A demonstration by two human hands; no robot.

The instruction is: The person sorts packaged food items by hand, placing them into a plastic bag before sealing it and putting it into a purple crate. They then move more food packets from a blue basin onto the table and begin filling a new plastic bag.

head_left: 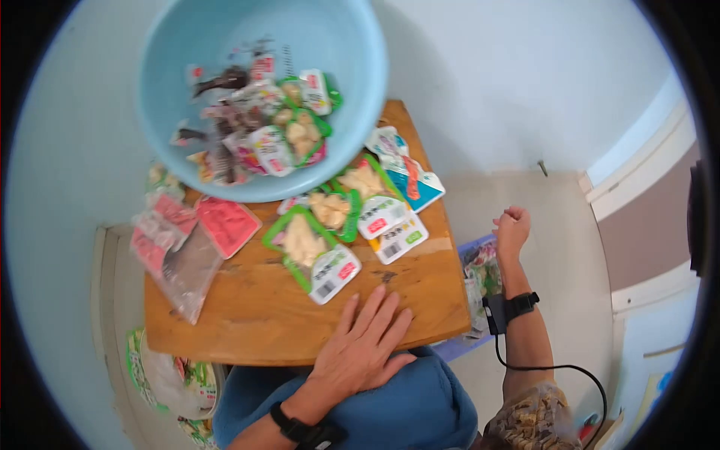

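My left hand (364,341) lies flat, palm down, on the near edge of a small wooden table (255,315), holding nothing. Just beyond its fingers are several sealed snack packets (319,251) with green and white labels. More packets, pink and clear (184,240), lie at the table's left end. A light blue plastic basin (225,30) is tilted toward me over the table's far end, with several packets inside; what holds it up is hidden. My right hand (512,225) is a closed fist off the table's right side, above the floor.
A blue-rimmed container of packets (480,274) sits on the floor by the table's right edge. More packets in a bag (176,379) lie under the left corner. Blue cloth (405,409) covers my lap. White walls stand close behind and to the left.
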